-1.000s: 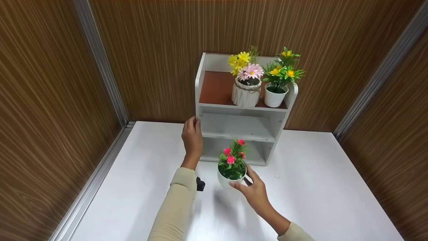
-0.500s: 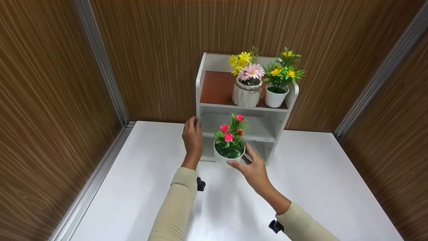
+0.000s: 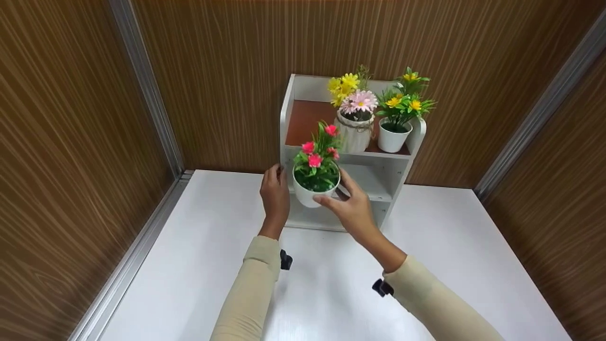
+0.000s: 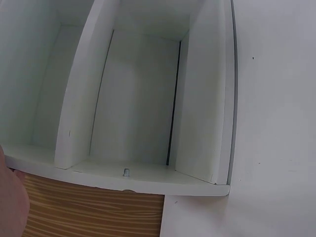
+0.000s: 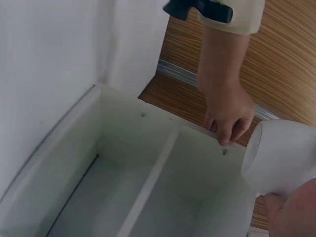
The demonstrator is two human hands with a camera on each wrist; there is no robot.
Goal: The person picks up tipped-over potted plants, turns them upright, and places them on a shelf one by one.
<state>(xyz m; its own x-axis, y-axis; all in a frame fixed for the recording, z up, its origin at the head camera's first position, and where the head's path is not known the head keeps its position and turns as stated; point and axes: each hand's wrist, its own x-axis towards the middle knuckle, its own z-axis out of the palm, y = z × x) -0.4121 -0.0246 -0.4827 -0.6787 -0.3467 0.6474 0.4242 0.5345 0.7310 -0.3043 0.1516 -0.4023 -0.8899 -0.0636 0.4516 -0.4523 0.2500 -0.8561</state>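
Observation:
My right hand (image 3: pixel 352 208) grips a white pot of artificial pink flowers (image 3: pixel 316 179) by its side, thumb at the front. The potted plant is raised in front of the white shelf unit (image 3: pixel 367 182), overlapping its upper and middle levels in the head view. With curled fingers, my left hand (image 3: pixel 275 196) pinches the front edge of the unit's left side panel, as the right wrist view shows of that hand (image 5: pixel 227 111). The pot's plain underside (image 5: pixel 253 145) faces that camera. Only a sliver of the left hand (image 4: pixel 12 205) enters the left wrist view.
On the unit's reddish-brown top stand a ribbed pot (image 3: pixel 355 135) with yellow and pink daisies and twine, and a white pot (image 3: pixel 394 140) of yellow flowers. The white table (image 3: pixel 440 265) meets wood-grain walls (image 3: pixel 227 85) behind and at both sides.
My right hand has lifted the pink-flowered pot up and slightly left, from low over the table to before the upper levels. My left hand stays at the panel.

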